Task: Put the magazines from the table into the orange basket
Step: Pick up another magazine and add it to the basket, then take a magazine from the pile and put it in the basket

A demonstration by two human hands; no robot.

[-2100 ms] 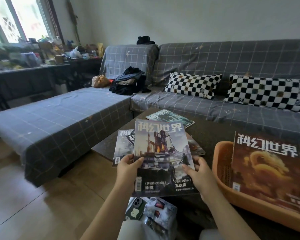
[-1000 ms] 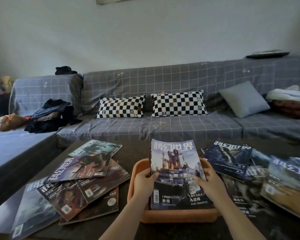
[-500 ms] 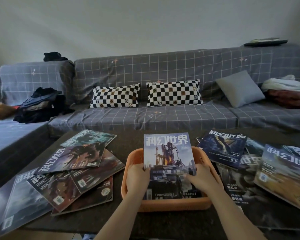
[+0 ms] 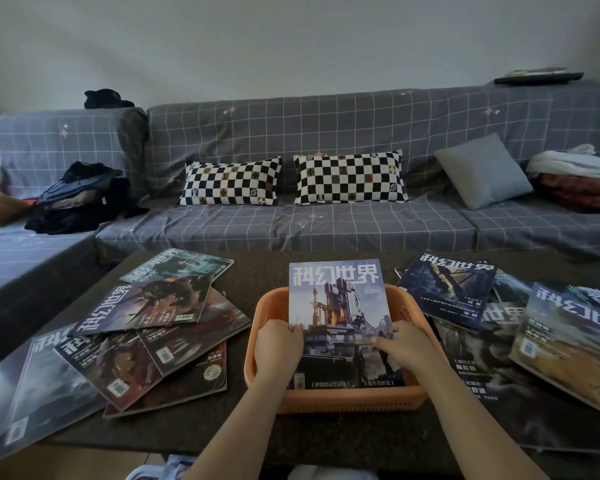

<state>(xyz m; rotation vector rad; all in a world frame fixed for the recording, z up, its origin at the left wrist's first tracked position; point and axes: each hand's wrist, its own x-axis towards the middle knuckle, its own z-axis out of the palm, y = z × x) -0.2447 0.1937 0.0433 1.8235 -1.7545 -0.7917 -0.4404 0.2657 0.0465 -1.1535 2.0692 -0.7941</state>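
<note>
The orange basket stands on the dark table, right in front of me. A magazine with a blue tower cover leans inside it, its top edge sticking out over the far rim. My left hand grips its left edge and my right hand its right edge, both inside the basket. A fan of several magazines lies on the table to the left. Another overlapping pile of magazines lies to the right.
A grey checked sofa runs behind the table, with two chequered cushions, a plain grey cushion and a heap of dark clothes at the left. Folded laundry sits at the far right.
I have turned from the left pile toward the basket and brought the magazine over it. Over the last half second it has sunk lower into the basket, both hands still on it.
</note>
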